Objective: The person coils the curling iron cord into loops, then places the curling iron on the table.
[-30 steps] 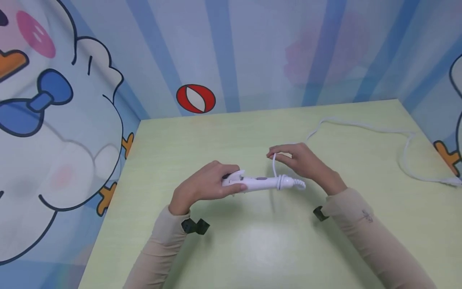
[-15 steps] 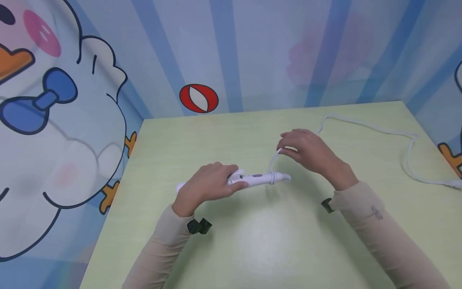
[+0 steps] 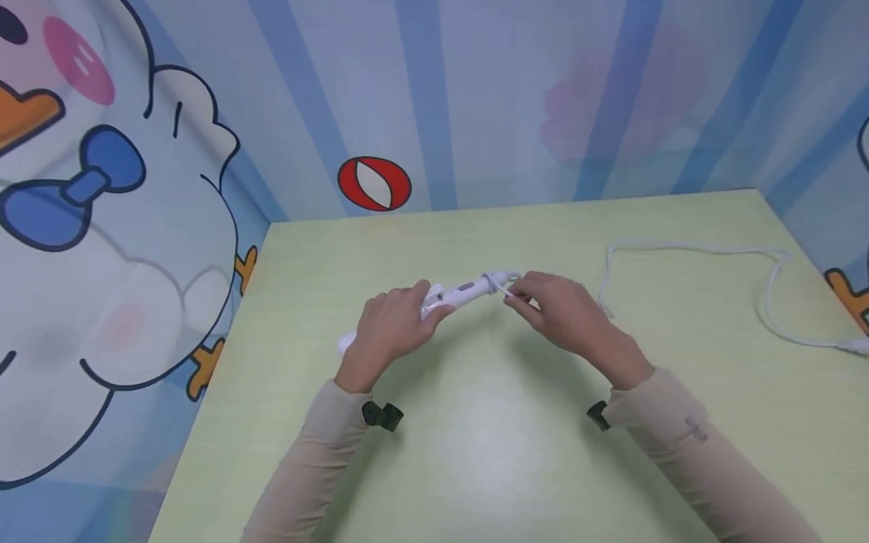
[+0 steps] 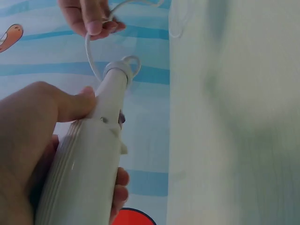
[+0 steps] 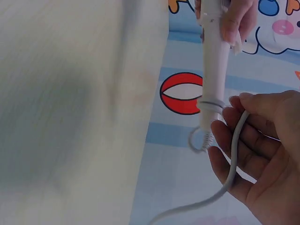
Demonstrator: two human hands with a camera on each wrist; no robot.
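My left hand (image 3: 394, 324) grips a white curling iron (image 3: 468, 291) round its body, holding it above the table with the cord end pointing right and slightly away. In the left wrist view the ridged barrel housing (image 4: 84, 173) and a small side lever (image 4: 123, 148) show; the palm hides the middle. White cord (image 5: 234, 150) is looped round the end of the handle (image 5: 214, 70). Close beside that end, my right hand (image 3: 563, 313) pinches the cord between thumb and index finger, and the cord runs down across its other fingers in the right wrist view.
The rest of the cord (image 3: 679, 246) trails over the pale green table (image 3: 475, 467) to a plug end (image 3: 854, 345) at the right edge. A blue cartoon-printed wall (image 3: 502, 98) stands behind the table and along its sides.
The right hand first moved up and away, drawing the cord out, then came back down to the handle end. The curling iron's cord end has swung up and away.
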